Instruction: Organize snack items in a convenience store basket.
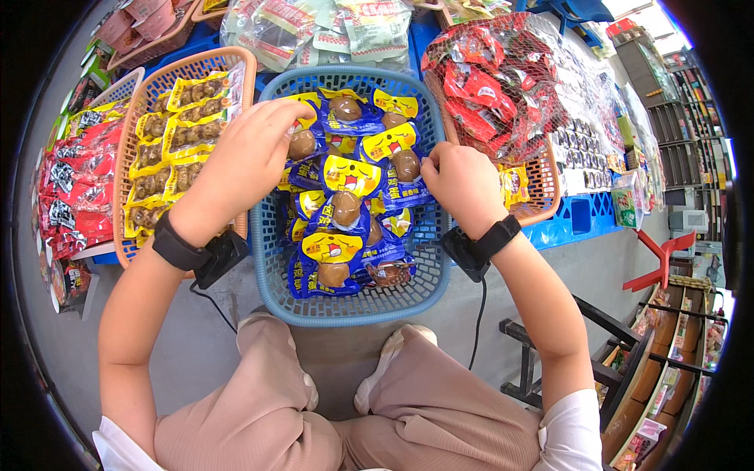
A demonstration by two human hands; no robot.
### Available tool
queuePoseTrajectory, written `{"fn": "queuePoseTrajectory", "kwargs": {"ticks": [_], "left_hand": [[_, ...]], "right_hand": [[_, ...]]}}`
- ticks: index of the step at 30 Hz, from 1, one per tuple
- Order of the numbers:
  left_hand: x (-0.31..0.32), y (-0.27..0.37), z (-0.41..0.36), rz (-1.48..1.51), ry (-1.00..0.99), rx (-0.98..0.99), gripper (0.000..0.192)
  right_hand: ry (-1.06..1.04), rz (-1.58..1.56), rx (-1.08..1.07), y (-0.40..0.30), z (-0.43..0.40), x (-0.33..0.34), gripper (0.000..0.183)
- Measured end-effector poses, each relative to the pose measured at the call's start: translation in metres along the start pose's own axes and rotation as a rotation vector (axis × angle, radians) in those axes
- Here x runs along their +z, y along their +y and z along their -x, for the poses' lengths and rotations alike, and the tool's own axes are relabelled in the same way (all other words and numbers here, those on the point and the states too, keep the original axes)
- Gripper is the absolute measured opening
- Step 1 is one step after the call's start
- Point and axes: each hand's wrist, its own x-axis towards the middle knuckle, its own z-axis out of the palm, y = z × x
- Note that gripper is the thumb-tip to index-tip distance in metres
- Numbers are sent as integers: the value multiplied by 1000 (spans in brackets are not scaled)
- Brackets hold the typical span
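A blue plastic basket (353, 312) in front of me holds several blue-and-yellow packets, each showing a brown egg through a clear window. My left hand (259, 138) reaches over the basket's left rim, its bent fingers on an egg packet (302, 144) at the upper left. Whether the thumb and fingers grip that packet is hidden. On the other side, my right hand (462, 176) crosses the right rim. Its thumb and curled fingers pinch the edge of another egg packet (405, 168). Further egg packets (333, 253) lie in overlapping layers towards the near side.
Left of the basket stands an orange basket (250, 70) of yellow-edged snack packs (194, 138), with red packets (82, 176) beyond. Clear bags (365, 29) lie behind. A red net bag (495, 82) of packets rests on an orange basket (548, 188) at right. A black stool (524, 353) stands nearby.
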Motion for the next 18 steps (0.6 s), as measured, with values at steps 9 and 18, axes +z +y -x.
{"fn": "queuePoseTrajectory", "kwargs": {"ticks": [9, 18], "left_hand": [[-7, 4, 0, 90, -23, -41, 28], [-50, 18, 27, 84, 49, -179, 31]], "right_hand": [[73, 267, -47, -18, 1, 17, 14], [41, 246, 3, -24, -1, 11, 13]]}}
